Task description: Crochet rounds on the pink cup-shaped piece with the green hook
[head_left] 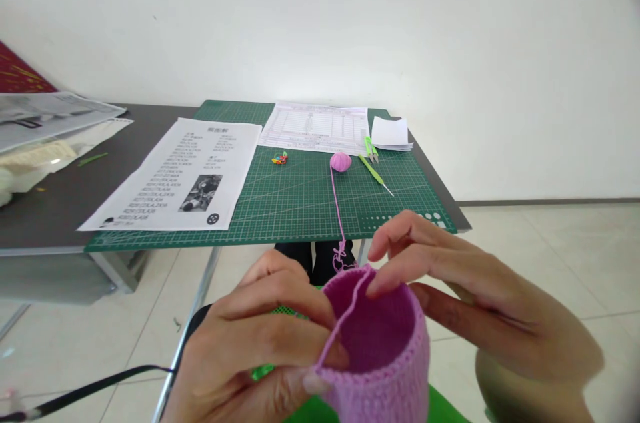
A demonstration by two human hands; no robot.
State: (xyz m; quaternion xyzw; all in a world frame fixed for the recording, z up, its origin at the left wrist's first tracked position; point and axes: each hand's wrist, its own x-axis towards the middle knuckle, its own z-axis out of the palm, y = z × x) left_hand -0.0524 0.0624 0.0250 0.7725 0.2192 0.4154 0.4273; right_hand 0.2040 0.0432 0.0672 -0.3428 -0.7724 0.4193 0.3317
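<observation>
A pink crocheted tube (385, 389), open at the top, is held up in front of me over my lap. My left hand (270, 336) pinches its left rim, fingers inside and thumb outside. At the far right rim is my right hand (440, 269), with a fingertip inside the opening and the thumb at the outer edge. A strand of pink yarn (353, 306) crosses the opening from the left thumb to the far rim. More yarn, partly tangled, runs up to a small pink yarn ball (341, 162) on the table.
On the green cutting mat (300, 203) lie a crochet hook (373, 171), thread snips (371, 149), colourful stitch markers (280, 158), a printed pattern sheet (175, 176), a form (315, 128) and white paper slips (391, 133). Other papers (55, 116) cover the left side of the dark table.
</observation>
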